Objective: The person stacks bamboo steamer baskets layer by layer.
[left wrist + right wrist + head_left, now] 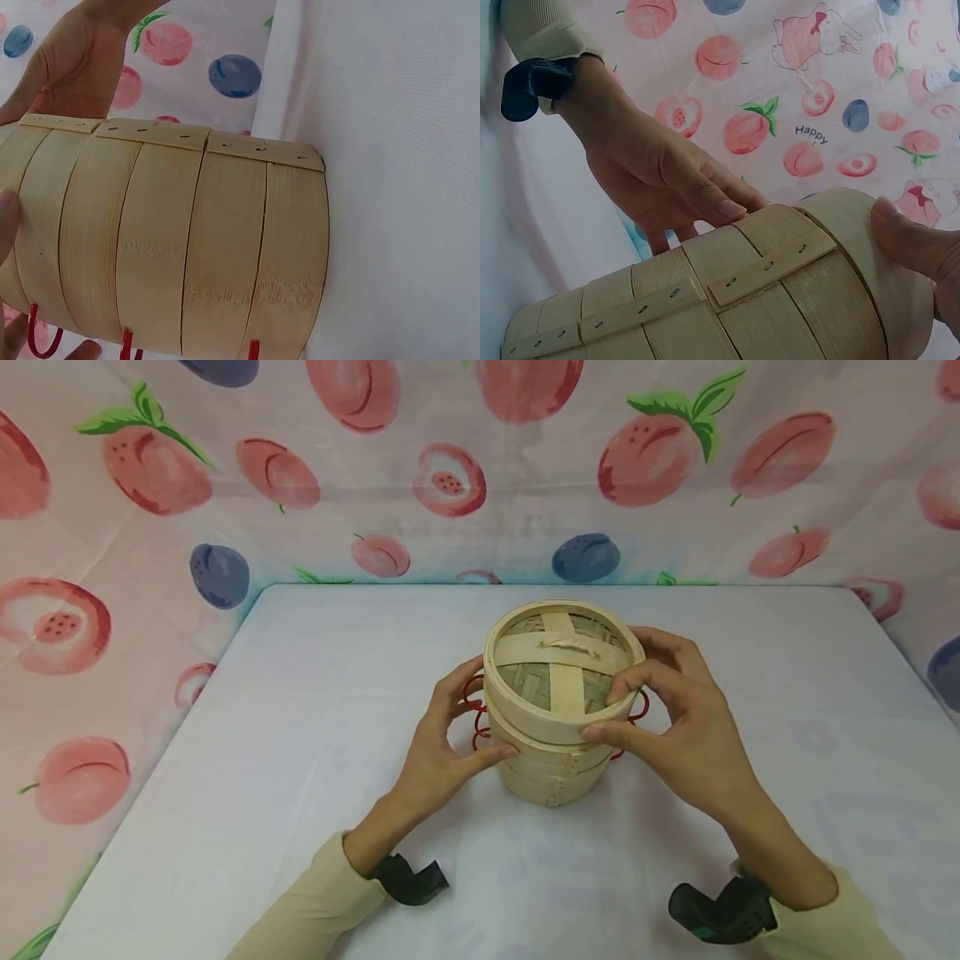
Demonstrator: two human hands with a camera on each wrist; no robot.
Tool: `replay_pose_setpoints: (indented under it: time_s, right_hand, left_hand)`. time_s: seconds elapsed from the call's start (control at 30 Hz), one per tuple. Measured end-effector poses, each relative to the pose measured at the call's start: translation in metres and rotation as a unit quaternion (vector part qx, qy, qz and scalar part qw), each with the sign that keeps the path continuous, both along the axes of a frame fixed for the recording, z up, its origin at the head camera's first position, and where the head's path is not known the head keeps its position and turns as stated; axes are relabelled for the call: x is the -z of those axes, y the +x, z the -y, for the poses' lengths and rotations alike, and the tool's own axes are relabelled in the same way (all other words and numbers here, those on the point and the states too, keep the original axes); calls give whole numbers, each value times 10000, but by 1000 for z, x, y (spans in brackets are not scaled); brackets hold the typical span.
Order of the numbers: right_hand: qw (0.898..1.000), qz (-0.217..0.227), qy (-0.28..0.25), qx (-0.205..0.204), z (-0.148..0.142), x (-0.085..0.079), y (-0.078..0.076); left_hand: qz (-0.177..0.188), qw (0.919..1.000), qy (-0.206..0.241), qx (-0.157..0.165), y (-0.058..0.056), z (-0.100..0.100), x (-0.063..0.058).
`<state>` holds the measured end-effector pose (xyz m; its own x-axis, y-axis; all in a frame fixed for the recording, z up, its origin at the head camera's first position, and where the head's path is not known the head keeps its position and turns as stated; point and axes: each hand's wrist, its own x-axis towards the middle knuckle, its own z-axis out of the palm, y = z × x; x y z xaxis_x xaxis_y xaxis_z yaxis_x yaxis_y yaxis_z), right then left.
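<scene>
A round bamboo steamer (553, 785) of stacked tiers stands upright on the white-covered table. Its woven lid (567, 689) sits on top, with crossed strips and a small twisted handle. My left hand (438, 747) grips the side of the steamer, thumb in front and fingers around the left. With my right hand (690, 722) I hold the lid at its right edge, the thumb against the rim and a finger on the woven top. Red loops (127, 345) stick out from both sides of the tiers. In the right wrist view a narrow dark line separates lid and upper tier.
The white tabletop (300, 693) extends around the steamer on all sides. Behind it and along the left hangs a fruit-patterned cloth (525, 468). Dark bands (723, 910) are worn at both wrists, near the light sleeves (322, 893).
</scene>
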<state>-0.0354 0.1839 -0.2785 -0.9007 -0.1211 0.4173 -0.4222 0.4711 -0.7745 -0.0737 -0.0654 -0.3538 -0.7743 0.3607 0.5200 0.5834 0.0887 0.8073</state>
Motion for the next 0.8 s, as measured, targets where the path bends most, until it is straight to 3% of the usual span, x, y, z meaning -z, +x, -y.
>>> replay_pose_setpoints:
  time_s: [0.47, 0.8]
  right_hand:
    - [10000, -72, -53, 40, 4, 1, 3]
    - [9991, -215, 76, 356, 10, 1, 8]
  left_hand:
    - [52, 10000, -15, -17, 2, -1, -3]
    - [12, 10000, -45, -56, 2, -2, -2]
